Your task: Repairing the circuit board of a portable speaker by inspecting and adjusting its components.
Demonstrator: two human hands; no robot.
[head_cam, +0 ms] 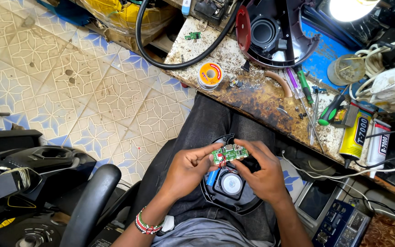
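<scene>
Black plastic housings (33,160), glossy and rounded, lower left; beside them a curved black chair arm (90,206).

Floor (69,82): square tiles, cream with blue star pattern, spotted with dark stains.

Left hand (189,168): beaded band at the wrist, fingers pinched on the left edge of the board (229,153).

Board: small green circuit board, rectangular, flat, studded with components, red wires trailing from its underside. Held between both hands above the lap, directly over the speaker (230,184).

Speaker: round black plastic shell resting on dark jeans, grey cone at centre, blue cylindrical cell just beside the cone.

Right hand (262,173): fingers curled, gripping the right edge of the board.

Bench (234,59): rough worktop, stained brown and flecked white, running diagonally toward the right. On it: a spool (210,74) of solder wire with orange flange; a thick black hose (174,59) looping over the near corner; a dark red and black round housing (270,32); green-handled screwdrivers (305,87); two glue tubes (366,137), one yellow, one white, lying side by side.

Far right: tangled white cables (389,77), a bright lamp (350,8) above, a blue-faced instrument (344,224) below the bench edge.
</scene>
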